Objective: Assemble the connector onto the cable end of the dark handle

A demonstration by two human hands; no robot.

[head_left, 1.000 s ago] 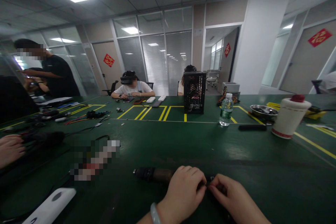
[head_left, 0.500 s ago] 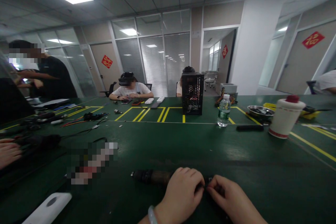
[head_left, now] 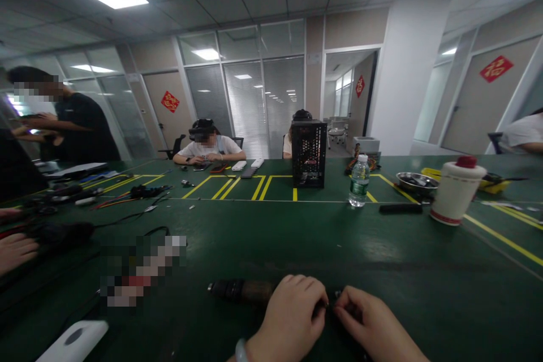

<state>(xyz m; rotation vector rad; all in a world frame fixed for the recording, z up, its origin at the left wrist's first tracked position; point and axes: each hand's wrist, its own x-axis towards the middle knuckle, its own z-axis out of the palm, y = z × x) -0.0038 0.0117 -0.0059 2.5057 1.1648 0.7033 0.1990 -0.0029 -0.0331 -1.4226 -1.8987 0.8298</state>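
the two hands pinch a small dark piece (head_left: 335,296) at the near side of the table. it is too small to tell what it is. the left hand (head_left: 292,317) and the right hand (head_left: 377,323) are curled, not spread, and they nearly meet around it. a dark tube (head_left: 240,290) with a brown middle lies just left of them, and its right end goes under the left hand. a pale bangle (head_left: 241,352) sits on the left wrist.

all of this is on a green work table (head_left: 424,249) with yellow lines. to the near left lies a white flat thing (head_left: 72,341). just past it is a thing hidden by blur (head_left: 139,271). at the left edge, another person's hand (head_left: 17,250) rests near a dark bundle (head_left: 59,232).

to the far right stand a water bottle (head_left: 360,181), a black bar (head_left: 401,208), a steel bowl (head_left: 417,182) and a white bottle with a red cap (head_left: 457,192). at the far side, a black mesh box (head_left: 309,154) blocks most of a sitting person (head_left: 288,147). another sitting person (head_left: 207,150) wears a headset, and a person in black (head_left: 80,124) stands far left.
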